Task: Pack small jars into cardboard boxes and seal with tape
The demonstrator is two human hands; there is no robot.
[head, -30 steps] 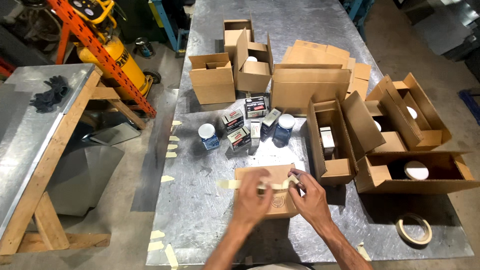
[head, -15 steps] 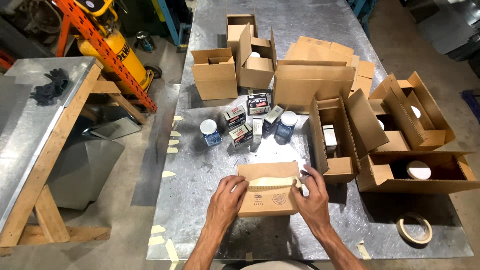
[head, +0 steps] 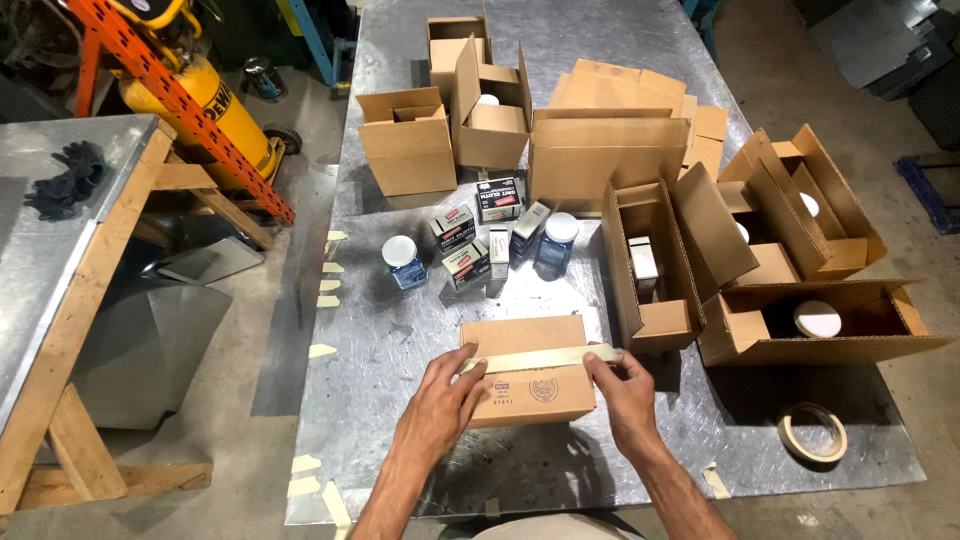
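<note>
A small closed cardboard box (head: 528, 385) lies on the metal table (head: 400, 340) in front of me. A strip of beige masking tape (head: 545, 358) runs across its top along the flap seam. My left hand (head: 445, 392) rests flat on the box's left end, fingers over the tape. At the right end my right hand (head: 622, 392) presses on the box, thumb and fingers at the tape's end, which sticks out past the edge.
A roll of masking tape (head: 813, 432) lies at the near right. Several open cardboard boxes (head: 650, 260) stand behind and to the right, with small cartons (head: 463, 262) and two white-lidded jars (head: 403, 262) mid-table. Tape strips hang along the left edge. A wooden bench stands at left.
My left hand slid from the middle of the box out to its left end, smoothing the tape down. My right hand stayed at the right end.
</note>
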